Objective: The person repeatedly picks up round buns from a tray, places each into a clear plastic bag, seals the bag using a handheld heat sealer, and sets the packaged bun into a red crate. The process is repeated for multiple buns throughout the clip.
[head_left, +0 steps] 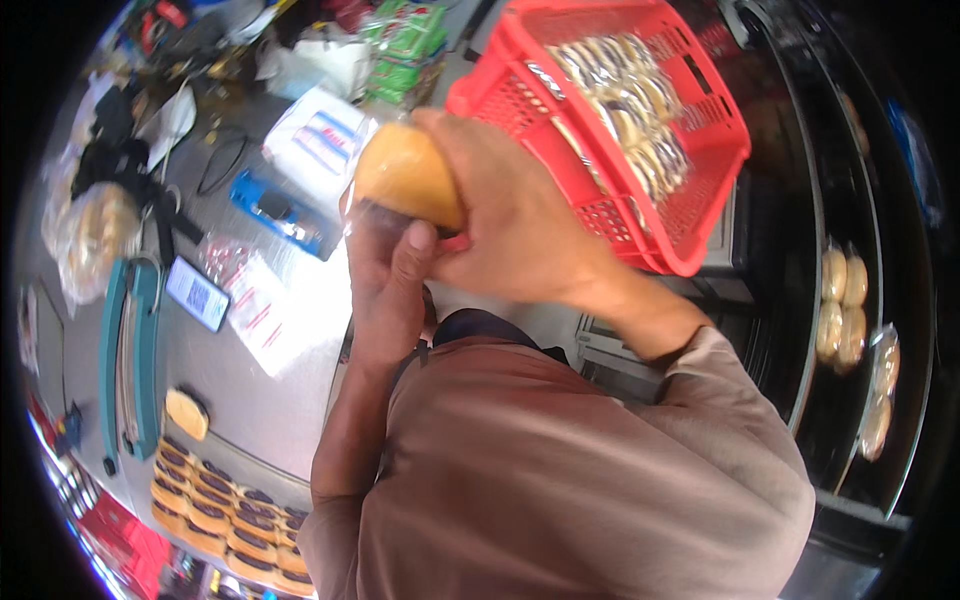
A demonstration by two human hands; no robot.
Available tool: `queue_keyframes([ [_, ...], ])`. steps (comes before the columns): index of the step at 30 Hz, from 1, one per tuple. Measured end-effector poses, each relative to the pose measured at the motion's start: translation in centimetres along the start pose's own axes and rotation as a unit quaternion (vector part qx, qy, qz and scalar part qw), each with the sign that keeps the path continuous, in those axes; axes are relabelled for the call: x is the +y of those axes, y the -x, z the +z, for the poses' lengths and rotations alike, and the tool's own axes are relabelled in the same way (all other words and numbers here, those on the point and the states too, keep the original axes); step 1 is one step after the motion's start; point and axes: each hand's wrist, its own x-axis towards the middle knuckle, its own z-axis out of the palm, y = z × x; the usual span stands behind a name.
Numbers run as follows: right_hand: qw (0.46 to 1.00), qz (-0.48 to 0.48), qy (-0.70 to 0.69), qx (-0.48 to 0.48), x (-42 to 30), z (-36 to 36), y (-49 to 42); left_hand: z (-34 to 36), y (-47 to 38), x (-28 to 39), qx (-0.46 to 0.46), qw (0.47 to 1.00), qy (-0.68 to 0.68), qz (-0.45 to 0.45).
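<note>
Both my hands are raised together around a bun [409, 169] with a glossy golden top and a dark filling along its cut side. My left hand [386, 281] supports it from below, its thumb pressed near the filling. Over the right side and the top curl the fingers of my right hand [517, 217]. A clear, shiny edge at the bun's left looks like a plastic bag, but blur hides how far it covers the bun. Several more buns with dark filling [232, 517] sit in rows at the lower left, and a single bun [187, 414] lies just beyond them.
A red plastic crate [517, 150] holds several wrapped buns [630, 112]. On the metal table [247, 405] are a teal impulse sealer [135, 360], a phone [197, 294], printed plastic bags [259, 315], a white package [319, 142] and a blue item [281, 214]. Glass-edged shelves [802, 300] stand right.
</note>
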Motion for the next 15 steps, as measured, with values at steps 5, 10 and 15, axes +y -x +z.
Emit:
queue_keyframes([
  [5, 0.981, 0.103, -0.137, -0.089, 10.8, -15.9, 2.1, 0.2, -1.1, -2.3, -0.103, 0.994, -0.048, 0.01],
  [10, 0.903, 0.41, 0.0, -0.129, 30.0, -25.1, 6.0, -4.0, -0.5, -4.1, 0.034, 0.991, -0.118, -0.052],
  [15, 0.819, 0.521, -0.115, -0.211, 44.1, -26.5, 10.5, -6.7, 1.3, -4.4, 0.147, 0.972, -0.16, -0.093],
])
